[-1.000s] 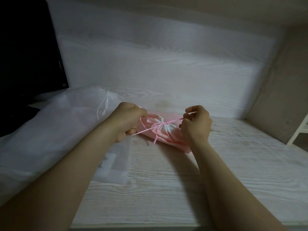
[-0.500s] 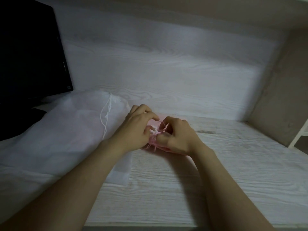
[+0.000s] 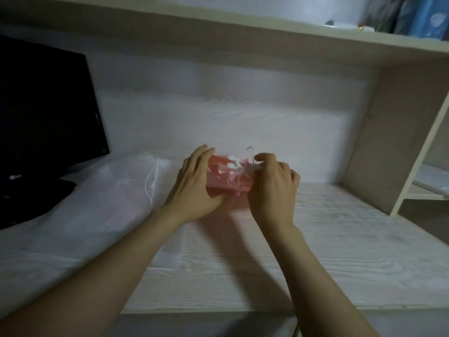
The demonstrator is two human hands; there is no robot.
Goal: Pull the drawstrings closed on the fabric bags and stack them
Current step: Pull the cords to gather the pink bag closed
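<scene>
A small pink fabric bag [image 3: 224, 180] with a gathered white mouth and pink drawstrings [image 3: 237, 177] lies on the pale wooden desk [image 3: 340, 251]. My left hand [image 3: 194, 188] holds its left side, fingers straight along the edge and thumb underneath. My right hand [image 3: 273, 183] pinches the gathered mouth and strings at the bag's right end. A large sheer white bag [image 3: 97, 203] with a white drawstring [image 3: 151, 181] lies flat to the left, partly under my left forearm.
A black monitor [image 3: 46, 113] stands at the back left. A shelf [image 3: 267, 27] runs overhead, with a side panel [image 3: 393, 132] and a lower shelf [image 3: 430, 186] on the right. The desk's front edge is near the bottom.
The hands pulled the strings apart, came together at the mouth, and now hold the bag at both ends. The view has tilted upward, showing the overhead shelf.
</scene>
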